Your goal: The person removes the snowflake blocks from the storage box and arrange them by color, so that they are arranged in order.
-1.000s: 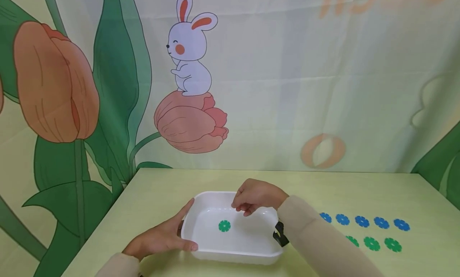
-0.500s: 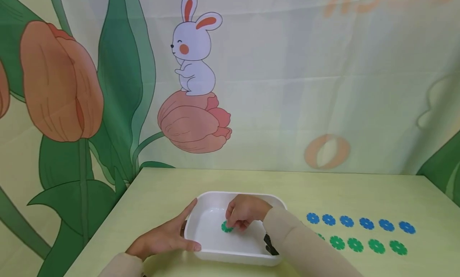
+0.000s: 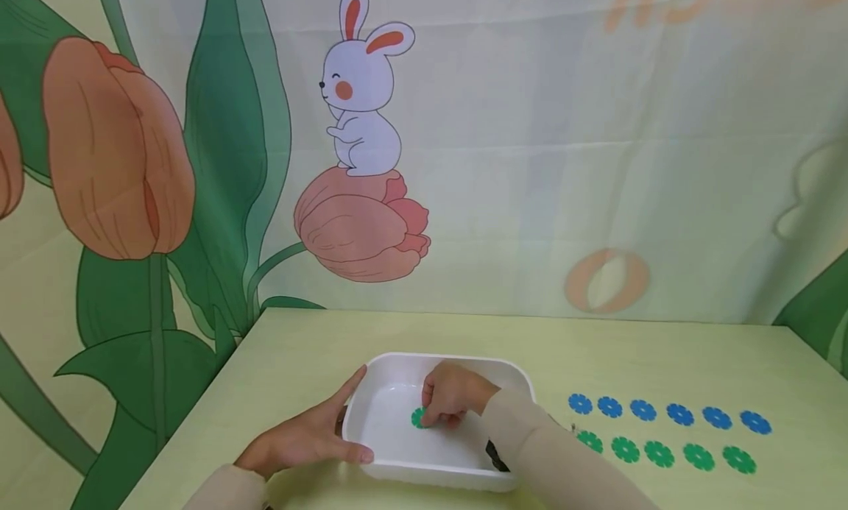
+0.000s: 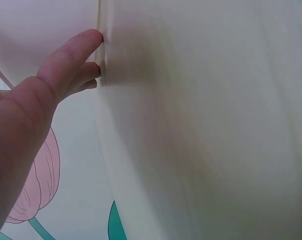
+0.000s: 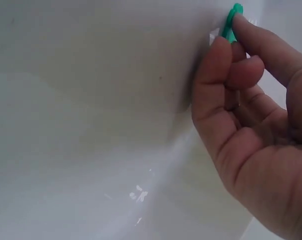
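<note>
A white plastic tray [image 3: 397, 462] with raised walls stands near the front of the table. My left hand [image 3: 308, 440] holds its left end, thumb at the front corner and forefinger stretched toward the back corner. Inside the tray, my right hand [image 3: 450, 396] reaches down to a green snowflake disc [image 3: 418, 418]. The right wrist view shows the disc [image 5: 234, 20] tilted up on edge, pinched between thumb and fingertips, with the other fingers curled in. Part of the disc is hidden behind the fingers.
To the right of the tray, several blue snowflake discs [image 3: 642, 410] lie in a row on the pale table [image 3: 318, 348]. Several green ones [image 3: 659, 453] form a row in front of them. A cloth with tulips and a rabbit [image 3: 361, 90] hangs behind.
My right hand came down from over the tray's back right to the green disc and took it between thumb and fingers. My left hand has kept its hold on the tray.
</note>
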